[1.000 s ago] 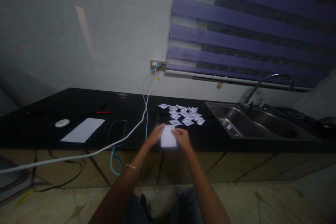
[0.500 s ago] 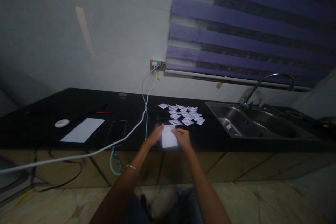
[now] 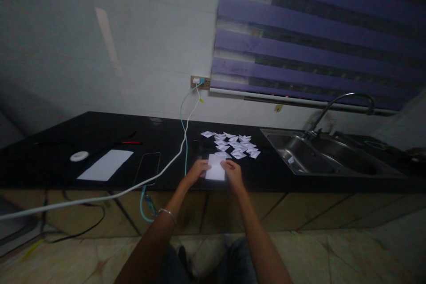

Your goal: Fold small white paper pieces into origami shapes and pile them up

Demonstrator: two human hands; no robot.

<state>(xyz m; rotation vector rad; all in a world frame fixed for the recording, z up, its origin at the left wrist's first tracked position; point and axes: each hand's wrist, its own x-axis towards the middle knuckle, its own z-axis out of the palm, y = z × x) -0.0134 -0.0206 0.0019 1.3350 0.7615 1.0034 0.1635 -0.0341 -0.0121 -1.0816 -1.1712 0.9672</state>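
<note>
1 white cable (image 3: 113, 196) enters at the far left, passes in front of the surface (image 3: 266, 175), which is black, and climbs to a wall outlet (image 3: 207, 83). On the left part of the surface lies a round white object (image 3: 79, 156), with a large white sheet (image 3: 105, 165) flat just beside it and a thin red item (image 3: 131, 143) behind. Next comes a dark phone (image 3: 148, 164), a teal strap (image 3: 141, 204) hanging below its near end. A teal cable (image 3: 186, 155) drops from the outlet to the right of the phone.

The left hand (image 3: 199, 170) has its grip closed on the left edge of a small white paper (image 3: 216, 169), thumb on top; a bracelet (image 3: 168, 214) circles that arm. This paper is between the 2 hands, near the front edge of the surface; whether it rests there or is slightly raised, I cannot tell. The right hand (image 3: 233, 172) pinches its upper right side, the grip together on it. Folded paper boats (image 3: 238, 147) sit clustered just behind. Farther right is a metal sink (image 3: 313, 164) with a curved faucet (image 3: 346, 96), below a purple striped blind (image 3: 299, 35).
</note>
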